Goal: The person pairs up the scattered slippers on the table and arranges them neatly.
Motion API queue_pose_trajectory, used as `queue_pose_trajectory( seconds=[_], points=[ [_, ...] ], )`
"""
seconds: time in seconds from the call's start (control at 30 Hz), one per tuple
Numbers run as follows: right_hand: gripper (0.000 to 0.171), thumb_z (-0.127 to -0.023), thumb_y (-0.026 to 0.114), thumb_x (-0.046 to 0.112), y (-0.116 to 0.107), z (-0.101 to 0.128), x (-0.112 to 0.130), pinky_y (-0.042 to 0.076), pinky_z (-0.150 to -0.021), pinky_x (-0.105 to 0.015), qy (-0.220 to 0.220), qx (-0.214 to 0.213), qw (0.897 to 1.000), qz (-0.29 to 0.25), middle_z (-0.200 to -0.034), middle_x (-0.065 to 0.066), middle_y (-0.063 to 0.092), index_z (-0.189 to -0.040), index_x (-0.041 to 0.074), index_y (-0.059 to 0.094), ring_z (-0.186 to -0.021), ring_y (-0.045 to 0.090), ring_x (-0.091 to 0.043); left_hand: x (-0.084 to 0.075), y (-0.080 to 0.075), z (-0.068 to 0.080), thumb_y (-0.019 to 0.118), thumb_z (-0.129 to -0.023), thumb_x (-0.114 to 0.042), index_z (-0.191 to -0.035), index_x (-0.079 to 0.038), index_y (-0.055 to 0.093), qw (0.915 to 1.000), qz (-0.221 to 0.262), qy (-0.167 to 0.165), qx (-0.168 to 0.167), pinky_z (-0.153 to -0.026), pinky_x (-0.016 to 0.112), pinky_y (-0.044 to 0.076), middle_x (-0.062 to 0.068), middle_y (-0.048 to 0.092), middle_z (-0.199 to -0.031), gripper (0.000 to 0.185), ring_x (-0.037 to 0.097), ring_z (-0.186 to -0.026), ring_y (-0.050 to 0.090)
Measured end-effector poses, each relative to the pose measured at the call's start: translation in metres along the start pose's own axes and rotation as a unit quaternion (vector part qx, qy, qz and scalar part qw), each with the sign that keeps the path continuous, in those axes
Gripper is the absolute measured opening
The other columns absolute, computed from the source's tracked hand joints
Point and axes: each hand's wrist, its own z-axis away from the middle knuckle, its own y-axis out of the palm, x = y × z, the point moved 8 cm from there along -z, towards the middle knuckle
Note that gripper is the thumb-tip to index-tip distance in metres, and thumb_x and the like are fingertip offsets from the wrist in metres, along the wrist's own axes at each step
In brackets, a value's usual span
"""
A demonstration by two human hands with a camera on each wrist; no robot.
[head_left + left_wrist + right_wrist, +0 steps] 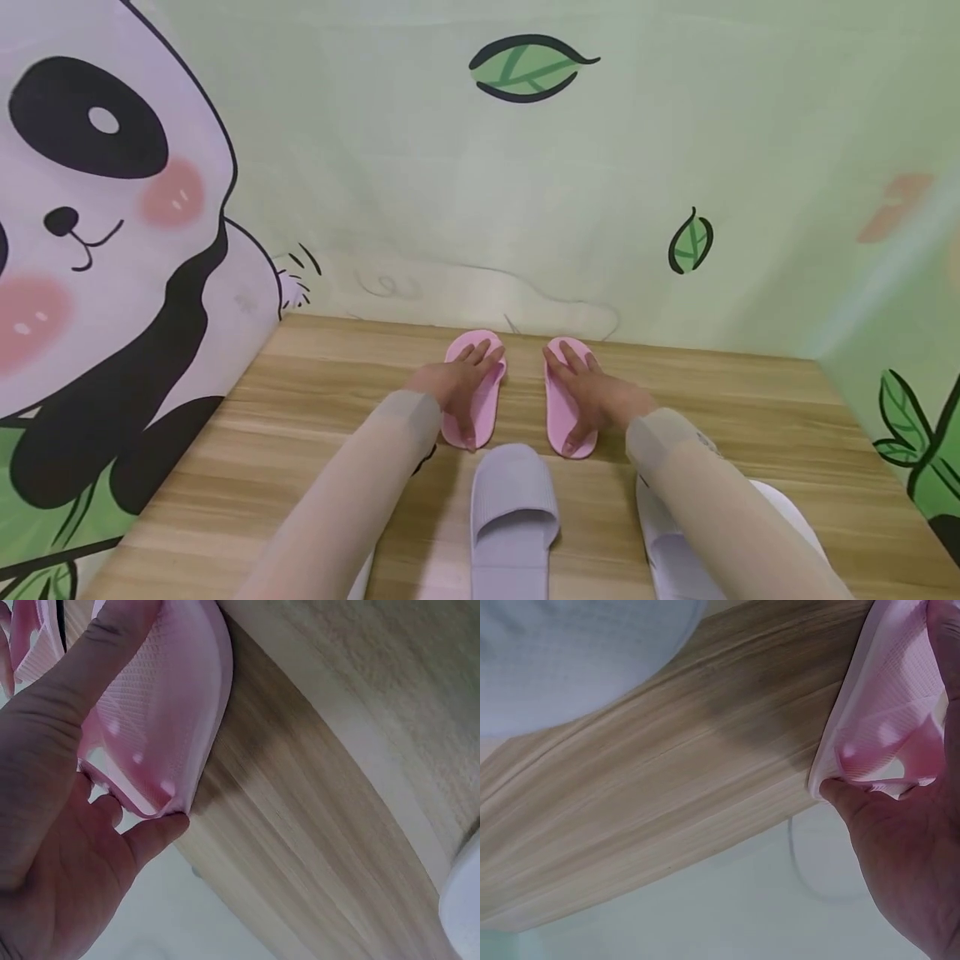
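Note:
Two small pink slippers lie side by side at the back of the wooden floor, toes towards the wall. My left hand (459,385) grips the left pink slipper (489,407), thumb near its heel and fingers over its front. In the left wrist view, fingertips reach the edge of that slipper (169,697). The right pink slipper (558,410) is gripped by my right hand (594,393) in the same way. A fingertip presses its edge in the right wrist view, where the strap of the slipper (922,750) shows beside the palm.
A larger grey slipper (513,487) stands just in front, between my forearms. Another grey slipper (671,558) is partly hidden by my right forearm, with a white rounded thing (787,512) beside it. Walls (420,167) with panda and leaf pictures enclose the wooden floor (750,417).

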Motion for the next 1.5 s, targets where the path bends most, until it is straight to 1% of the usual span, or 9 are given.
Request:
queue_pose_trajectory(
  seconds=[0.27, 0.37, 0.53, 0.63, 0.8, 0.97, 1.1, 1.33, 1.5],
  points=[
    [0.151, -0.060, 0.101, 0.039, 0.009, -0.004, -0.002, 0.033, -0.117, -0.070, -0.008, -0.001, 1.000, 0.011, -0.175, -0.016, -0.011, -0.168, 0.019, -0.002, -0.158, 0.001, -0.054, -0.005, 0.010, -0.005, 0.103, -0.058, -0.036, -0.168, -0.031, -0.003, 0.9997, 0.022, 0.010, 0.000, -0.121, 0.059, 0.036, -0.001, -0.007, -0.177, 0.153, 0.023, -0.164, 0.000],
    [0.150, -0.060, 0.100, 0.040, 0.008, -0.006, 0.002, 0.034, -0.117, -0.070, -0.015, -0.006, 1.000, 0.014, -0.175, -0.017, -0.010, -0.168, 0.018, -0.002, -0.157, 0.003, -0.055, -0.007, 0.010, -0.007, 0.103, -0.057, -0.038, -0.168, -0.027, -0.005, 0.9996, 0.017, 0.022, -0.006, -0.125, 0.056, 0.032, 0.002, -0.007, -0.177, 0.156, 0.026, -0.164, 0.000],
    [0.150, -0.060, 0.100, 0.039, 0.005, -0.011, 0.007, 0.031, -0.119, -0.068, -0.018, -0.011, 1.000, 0.009, -0.175, -0.017, -0.010, -0.168, 0.019, -0.002, -0.157, 0.003, -0.055, -0.010, 0.007, -0.009, 0.104, -0.055, -0.039, -0.168, -0.022, -0.006, 0.9994, 0.015, 0.029, -0.012, -0.128, 0.051, 0.027, 0.003, -0.008, -0.177, 0.158, 0.028, -0.164, 0.000],
    [0.151, -0.060, 0.101, 0.039, 0.004, -0.014, 0.009, 0.031, -0.121, -0.066, -0.015, -0.011, 1.000, 0.011, -0.175, -0.016, -0.011, -0.168, 0.020, -0.002, -0.157, 0.002, -0.054, -0.011, 0.004, -0.009, 0.104, -0.056, -0.039, -0.168, -0.021, -0.007, 0.9992, 0.020, 0.031, -0.014, -0.127, 0.051, 0.029, 0.003, -0.009, -0.177, 0.158, 0.028, -0.164, 0.000],
    [0.151, -0.059, 0.101, 0.040, 0.000, -0.016, 0.012, 0.035, -0.118, -0.067, -0.019, -0.018, 0.999, 0.023, -0.175, -0.018, -0.009, -0.168, 0.018, -0.001, -0.157, 0.004, -0.056, -0.014, 0.000, -0.011, 0.104, -0.055, -0.038, -0.168, -0.022, -0.004, 0.9990, 0.026, 0.028, -0.023, -0.126, 0.051, 0.031, 0.001, -0.007, -0.177, 0.157, 0.026, -0.164, 0.001],
    [0.152, -0.058, 0.102, 0.039, 0.001, -0.018, 0.015, 0.033, -0.120, -0.067, -0.026, -0.018, 0.999, 0.013, -0.175, -0.018, -0.009, -0.168, 0.018, -0.001, -0.157, 0.003, -0.055, -0.016, 0.001, -0.015, 0.104, -0.054, -0.037, -0.168, -0.025, -0.001, 0.9991, 0.028, 0.018, -0.026, -0.125, 0.050, 0.033, -0.002, -0.004, -0.177, 0.156, 0.023, -0.164, 0.003],
    [0.152, -0.059, 0.101, 0.039, -0.001, -0.019, 0.018, 0.032, -0.121, -0.065, -0.032, -0.020, 0.999, 0.015, -0.175, -0.018, -0.009, -0.168, 0.016, -0.003, -0.157, 0.003, -0.054, -0.017, 0.001, -0.016, 0.103, -0.058, -0.037, -0.168, -0.024, -0.003, 0.9994, 0.023, 0.016, -0.023, -0.125, 0.051, 0.033, -0.002, -0.007, -0.177, 0.154, 0.023, -0.164, 0.000],
    [0.154, -0.061, 0.100, 0.042, 0.000, -0.025, 0.016, 0.024, -0.124, -0.064, -0.035, -0.019, 0.999, 0.016, -0.174, -0.019, -0.011, -0.166, 0.005, -0.006, -0.157, 0.001, -0.055, -0.024, -0.003, -0.019, 0.102, -0.061, -0.036, -0.168, -0.019, -0.001, 0.9990, 0.005, 0.034, -0.028, -0.128, 0.048, 0.027, 0.003, -0.006, -0.177, 0.150, 0.028, -0.164, 0.001],
    [0.151, -0.062, 0.100, 0.042, 0.001, -0.025, 0.016, 0.024, -0.123, -0.066, -0.019, -0.014, 1.000, 0.011, -0.175, -0.018, -0.009, -0.167, 0.007, -0.004, -0.157, 0.001, -0.054, -0.027, -0.004, -0.016, 0.102, -0.060, -0.039, -0.168, -0.018, 0.000, 0.9986, -0.025, 0.028, -0.038, -0.127, 0.046, 0.030, 0.003, -0.005, -0.177, 0.150, 0.028, -0.164, 0.004]
  ],
)
